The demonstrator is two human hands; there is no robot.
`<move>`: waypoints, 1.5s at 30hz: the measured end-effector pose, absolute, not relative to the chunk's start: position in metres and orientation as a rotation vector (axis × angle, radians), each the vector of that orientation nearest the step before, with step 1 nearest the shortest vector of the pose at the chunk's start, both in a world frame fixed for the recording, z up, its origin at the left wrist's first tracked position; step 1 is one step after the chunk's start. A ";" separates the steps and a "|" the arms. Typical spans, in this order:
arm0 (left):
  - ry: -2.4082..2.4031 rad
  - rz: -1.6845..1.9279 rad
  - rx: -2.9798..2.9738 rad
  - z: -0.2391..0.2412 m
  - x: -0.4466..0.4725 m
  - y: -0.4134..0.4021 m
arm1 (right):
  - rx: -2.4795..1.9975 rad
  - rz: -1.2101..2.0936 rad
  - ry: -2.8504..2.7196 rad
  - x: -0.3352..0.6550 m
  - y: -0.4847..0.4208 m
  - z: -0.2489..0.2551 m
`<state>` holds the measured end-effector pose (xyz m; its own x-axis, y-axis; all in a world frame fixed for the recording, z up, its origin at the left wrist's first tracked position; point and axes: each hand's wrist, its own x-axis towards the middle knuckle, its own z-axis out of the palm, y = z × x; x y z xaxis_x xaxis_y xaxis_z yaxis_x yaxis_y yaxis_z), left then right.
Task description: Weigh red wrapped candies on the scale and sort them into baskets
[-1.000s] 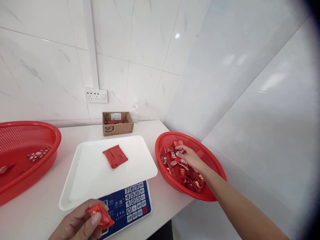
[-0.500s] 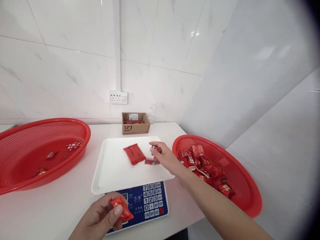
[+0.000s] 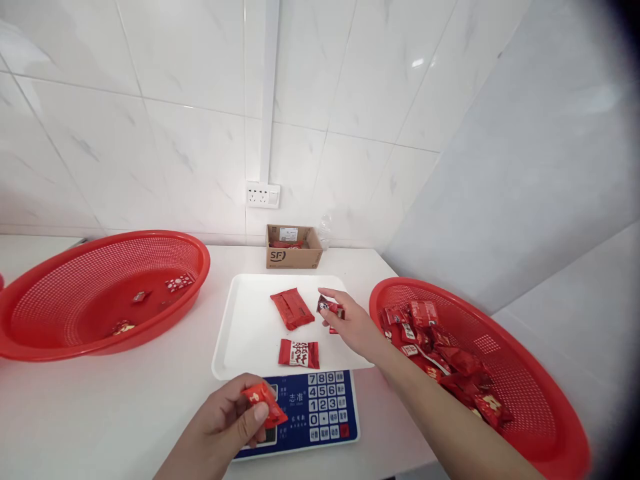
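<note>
My left hand (image 3: 235,417) is closed round a small red snack packet (image 3: 266,404), just in front of the scale's blue keypad (image 3: 320,407). Over the right side of the white tray (image 3: 240,333), my right hand (image 3: 347,323) pinches a small dark red wrapped snack (image 3: 324,305). More red wrapping shows under its fingers, and I cannot tell whether that is held too. On the tray lie a larger flat red packet (image 3: 293,309) and, nearer me, a red packet with a white printed middle (image 3: 299,353).
A red mesh basket (image 3: 560,427) heaped with red packets stands on the right. The left red basket (image 3: 193,280) holds a few small packets. Behind the tray sits a cardboard box (image 3: 294,258) with red packets inside, against the tiled wall.
A red packet with white print now lies on the tray's near part, out of my right hand. That hand still holds a small snack. My view has swung left.
</note>
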<state>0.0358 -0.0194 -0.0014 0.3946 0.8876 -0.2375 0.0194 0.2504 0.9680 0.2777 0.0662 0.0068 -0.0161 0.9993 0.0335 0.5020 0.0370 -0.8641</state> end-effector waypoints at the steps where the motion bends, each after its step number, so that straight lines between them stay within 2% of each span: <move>1: 0.975 0.732 1.174 -0.003 0.037 -0.018 | -1.571 0.875 -1.600 0.280 0.063 0.008; 9: 0.906 0.734 1.260 0.002 0.035 -0.008 | -1.504 0.885 -1.392 0.293 0.027 0.015; 14: 1.222 0.700 1.629 0.016 0.036 0.020 | -1.459 0.926 -1.200 0.303 0.001 0.002; 21: 1.552 0.352 2.268 0.015 0.046 0.058 | -1.318 1.032 -1.033 0.314 -0.026 -0.010; 26: 1.365 0.254 2.383 0.012 0.056 0.060 | -1.419 0.942 -1.001 0.328 -0.043 -0.014; 32: 1.204 0.448 2.525 0.007 0.081 0.072 | -1.598 0.624 -0.945 0.360 -0.060 -0.021; 37: 0.803 0.192 2.688 0.002 0.102 0.090 | -1.733 0.544 -0.937 0.374 -0.063 -0.021; 41: 0.805 0.142 2.710 -0.002 0.111 0.104 | -1.764 0.505 -0.972 0.380 -0.062 -0.024; 45: 0.889 0.351 2.751 -0.007 0.113 0.117 | -1.770 0.485 -1.000 0.387 -0.062 -0.026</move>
